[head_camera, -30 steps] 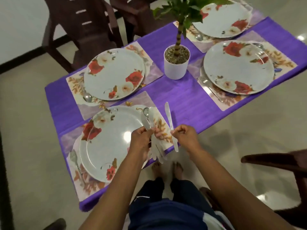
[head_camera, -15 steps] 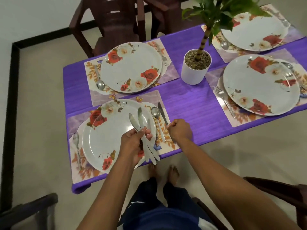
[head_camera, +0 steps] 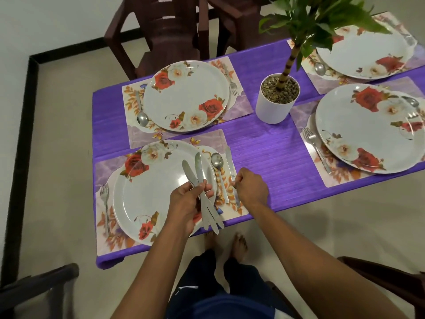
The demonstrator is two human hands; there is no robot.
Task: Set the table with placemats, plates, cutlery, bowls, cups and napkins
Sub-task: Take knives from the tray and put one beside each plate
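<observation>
left hand: my left hand [head_camera: 186,201] grips a fan of plain steel table knives [head_camera: 202,194], blades up, handles hanging past the table edge, over the near plate. Same bundle as a second ago, one fewer.
right hand: my right hand [head_camera: 251,188] is curled, fingertips on or just at the handle of the steel knife [head_camera: 231,173] now lying on the mat. Can't tell whether I'm pinching it or already off it.
change: a second ago that knife was in my right hand in the air. Half a second ago it reached the mat; now it lies flat, blade away from me.
near setting: floral rectangular placemat [head_camera: 207,139], round white plate with red roses [head_camera: 161,187], steel fork [head_camera: 104,199] left of the plate, steel spoon [head_camera: 218,171] right of it, knife just outside the spoon. Cutlery looks complete here.
other settings: far-left rose plate [head_camera: 186,97] has a spoon and a fork, no knife visible. Right-hand rose plate [head_camera: 368,130] has a fork [head_camera: 316,150] beside it, no knife visible. Far-right plate is partly behind the green potted plant in a white pot [head_camera: 277,97].
meaning: my read is one knife done, the rest of the bundle goes to the other three mats.
outstanding: no bowls, cups or napkins in sight on the purple tablecloth [head_camera: 264,153].
</observation>
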